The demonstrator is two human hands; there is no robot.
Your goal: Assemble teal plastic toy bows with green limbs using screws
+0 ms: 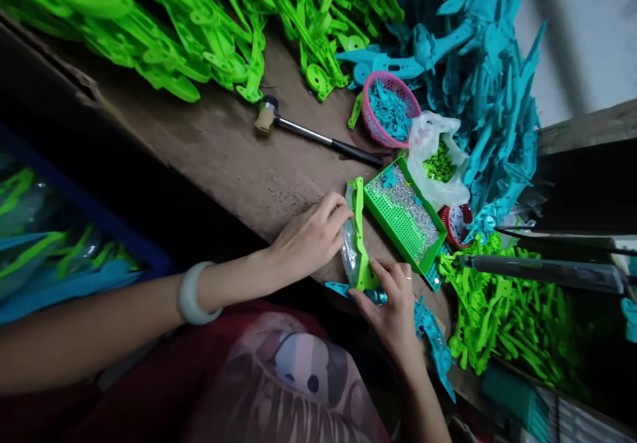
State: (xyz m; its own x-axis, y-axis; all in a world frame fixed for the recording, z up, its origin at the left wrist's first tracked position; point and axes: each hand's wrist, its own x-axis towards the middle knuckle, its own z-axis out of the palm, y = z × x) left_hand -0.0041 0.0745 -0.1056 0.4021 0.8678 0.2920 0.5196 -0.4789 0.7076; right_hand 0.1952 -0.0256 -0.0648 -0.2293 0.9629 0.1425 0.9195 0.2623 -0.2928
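Note:
A long bright green plastic part stands on edge near the table's front edge, with a clear plastic piece along its left side. My left hand has its fingers bent together at the upper half of this pair; its fingertips are partly hidden. Around the lower end of the green part, my right hand, which wears a ring, closes thumb and fingers. Under and beside that end lie blue plastic parts. To the right is a green perforated basket of small metal pieces, probably screws.
A mallet lies across the brown tabletop. Beyond are heaps of green parts and blue parts, a pink basket and a plastic bag. An electric screwdriver juts in at right, above more green parts.

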